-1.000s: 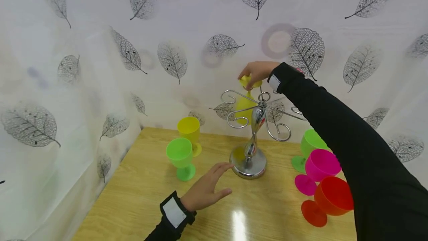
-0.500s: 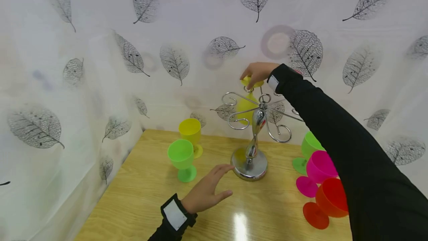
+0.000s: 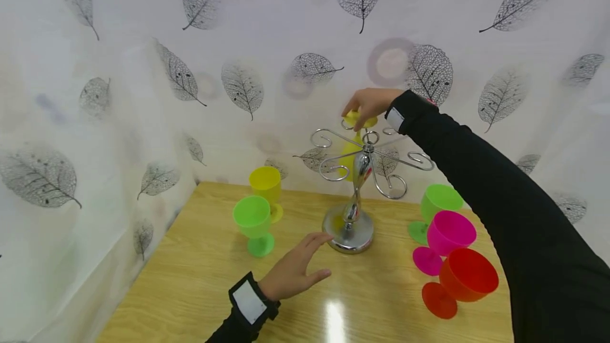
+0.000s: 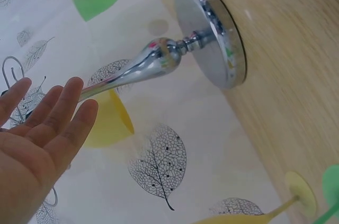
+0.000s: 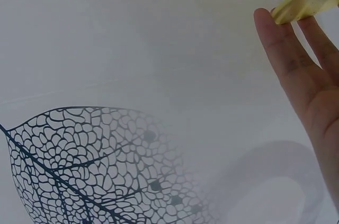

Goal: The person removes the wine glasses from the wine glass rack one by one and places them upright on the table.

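My right hand [image 3: 374, 100] pinches the round foot of a yellow goblet [image 3: 349, 160], which hangs upside down at a rear hook of the chrome rack [image 3: 360, 168]. Part of the bowl is hidden behind the rack's wire arms. In the right wrist view, fingertips lie along the edge of the yellow foot [image 5: 312, 1], beside a metal hook. Low over the table, my left hand [image 3: 293, 271] is held with straight, spread fingers and nothing in it. Its fingertips overlap the near-left edge of the rack's round base in the head view.
On the table's left stand a green goblet [image 3: 252, 221] and a yellow goblet [image 3: 267, 184]. To the right are a green goblet [image 3: 440, 200], a pink goblet [image 3: 450, 233] and a red goblet [image 3: 469, 275]. A leaf-patterned curtain [image 3: 286, 30] hangs close behind the rack.
The yellow goblet in my right hand has shifted slightly right along the hook, towards the rack's centre post. My left hand has stayed still, and the head view has swung slightly.
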Motion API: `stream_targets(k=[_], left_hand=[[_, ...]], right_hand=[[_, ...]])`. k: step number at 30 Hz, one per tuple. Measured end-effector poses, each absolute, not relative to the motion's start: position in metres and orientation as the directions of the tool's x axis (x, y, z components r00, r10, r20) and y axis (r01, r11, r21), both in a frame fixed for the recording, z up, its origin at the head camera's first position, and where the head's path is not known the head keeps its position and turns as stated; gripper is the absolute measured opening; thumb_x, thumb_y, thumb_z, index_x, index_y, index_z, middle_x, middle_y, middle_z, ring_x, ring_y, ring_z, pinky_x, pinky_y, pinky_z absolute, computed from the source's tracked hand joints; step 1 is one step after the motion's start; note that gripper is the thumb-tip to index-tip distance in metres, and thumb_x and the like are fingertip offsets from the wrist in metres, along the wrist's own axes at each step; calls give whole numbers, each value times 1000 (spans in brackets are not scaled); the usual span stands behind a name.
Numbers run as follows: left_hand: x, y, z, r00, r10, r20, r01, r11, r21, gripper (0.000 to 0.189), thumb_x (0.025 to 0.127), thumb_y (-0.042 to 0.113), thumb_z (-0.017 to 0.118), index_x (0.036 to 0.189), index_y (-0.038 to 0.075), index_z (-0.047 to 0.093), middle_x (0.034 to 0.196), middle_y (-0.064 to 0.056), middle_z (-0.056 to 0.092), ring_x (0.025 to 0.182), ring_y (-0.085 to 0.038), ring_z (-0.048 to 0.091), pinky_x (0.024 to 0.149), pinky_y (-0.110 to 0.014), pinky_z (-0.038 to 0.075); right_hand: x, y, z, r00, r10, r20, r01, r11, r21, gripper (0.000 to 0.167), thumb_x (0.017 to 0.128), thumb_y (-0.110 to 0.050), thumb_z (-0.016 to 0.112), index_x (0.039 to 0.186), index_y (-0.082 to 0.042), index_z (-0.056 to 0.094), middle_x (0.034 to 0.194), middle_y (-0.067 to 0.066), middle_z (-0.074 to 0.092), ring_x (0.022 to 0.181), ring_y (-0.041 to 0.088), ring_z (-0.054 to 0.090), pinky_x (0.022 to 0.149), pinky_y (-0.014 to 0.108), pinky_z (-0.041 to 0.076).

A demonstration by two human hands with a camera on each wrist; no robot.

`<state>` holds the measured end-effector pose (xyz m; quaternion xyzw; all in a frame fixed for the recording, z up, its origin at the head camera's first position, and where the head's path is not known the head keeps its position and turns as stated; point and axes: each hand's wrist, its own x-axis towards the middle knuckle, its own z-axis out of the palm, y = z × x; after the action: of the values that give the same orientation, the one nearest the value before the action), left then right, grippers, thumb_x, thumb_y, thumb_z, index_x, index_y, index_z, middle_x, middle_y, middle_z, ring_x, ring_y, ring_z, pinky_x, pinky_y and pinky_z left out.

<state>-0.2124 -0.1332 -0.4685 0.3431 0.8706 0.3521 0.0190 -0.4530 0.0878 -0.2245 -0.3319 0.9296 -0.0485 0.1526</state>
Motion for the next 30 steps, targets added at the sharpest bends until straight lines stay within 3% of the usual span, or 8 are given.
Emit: stream_targets(k=[10,16,22,30], left_hand=[[-221,-135,-475,-749,613,252,618,509,599,63,92,39,57,145,17,30,145,-2,38,131,-20,44,104,-39,45],[-214,-134,-474,-763,600,241,601,521,607,63,92,43,54,146,22,28,145,-3,37,131,-20,44,104,-41,45],[-212,-137,-473,-769,586,256,602,526,601,64,92,38,58,146,21,29,145,-3,38,131,-21,43,104,-40,45],[-210,-139,-474,-753,585,300,629,507,589,64,92,40,57,146,23,28,144,-2,39,132,-20,43,105,-40,45]], right_hand=[[-452,61,-222,-711,-650,-269,-635,758,-152,55,80,-18,70,132,-4,54,134,26,51,125,41,46,100,45,47],[-443,33,-220,-690,-687,-229,-667,726,-169,57,80,-21,72,133,-9,54,135,19,53,126,35,46,103,44,43],[-435,5,-220,-681,-703,-205,-692,709,-135,58,80,-23,71,134,-12,53,132,13,53,116,28,47,102,41,42],[-417,-12,-222,-627,-753,-199,-736,657,-166,57,79,-22,73,132,-13,55,131,11,56,120,26,48,105,38,42]])
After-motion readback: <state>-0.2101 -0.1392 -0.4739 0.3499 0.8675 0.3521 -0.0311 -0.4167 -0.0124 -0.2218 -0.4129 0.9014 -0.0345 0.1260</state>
